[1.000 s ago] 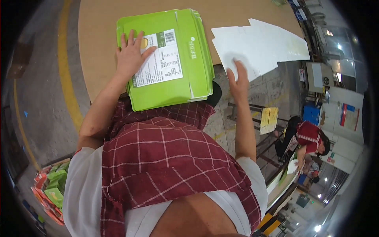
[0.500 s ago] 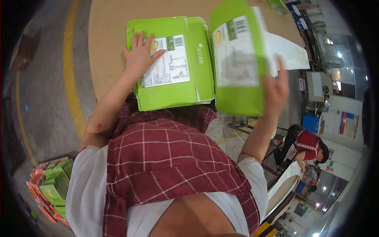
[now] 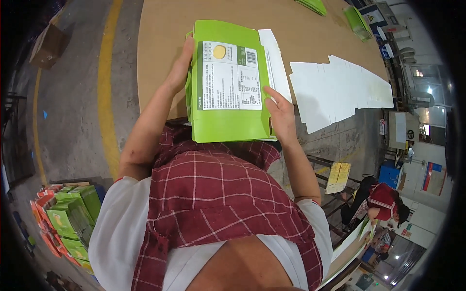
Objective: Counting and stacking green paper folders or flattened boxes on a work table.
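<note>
A flat green carton [image 3: 230, 127] with a white printed label lies at the table's near edge, on top of other flat pieces whose edges show beneath it. My left hand [image 3: 179, 68] grips its left edge, fingers pressed along the side and partly hidden. On the opposite side, my right hand [image 3: 282, 114] holds the right edge, thumb at the border and the other fingers mostly out of sight. A white sheet [image 3: 275, 60] sticks out from under the carton's right side. Further right, a fanned row of flat white pieces [image 3: 335, 89] overhangs the table edge.
The brown tabletop [image 3: 162, 63] carries more green cartons [image 3: 358, 23] at its far right. Green and orange cartons [image 3: 68, 218] are piled at the lower left. A cardboard box [image 3: 50, 46] stands on the floor. Another person [image 3: 381, 201] bends over a table at the right.
The lifted carton in my right hand has come down onto the stack. My left hand has moved from the top of the stack to its left edge, and more white pieces show.
</note>
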